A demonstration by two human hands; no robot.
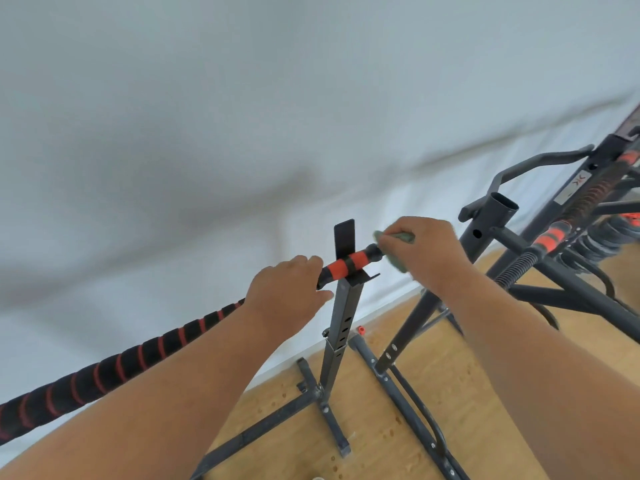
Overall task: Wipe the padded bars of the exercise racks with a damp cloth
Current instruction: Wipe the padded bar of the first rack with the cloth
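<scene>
White wall (242, 98); cloth (398, 237) in right grip (424, 249)

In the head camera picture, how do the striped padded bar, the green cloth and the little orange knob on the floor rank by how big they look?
Largest to smallest, as they appear:
1. padded bar, running from the left edge to the stand
2. green cloth, mostly hidden in the right hand
3. orange knob
The bar's near end looks inflated by closeness.

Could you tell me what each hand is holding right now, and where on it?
The left hand grips the padded bar beside the stand's cradle; the right hand holds the green cloth bunched against the bar's end.
</scene>
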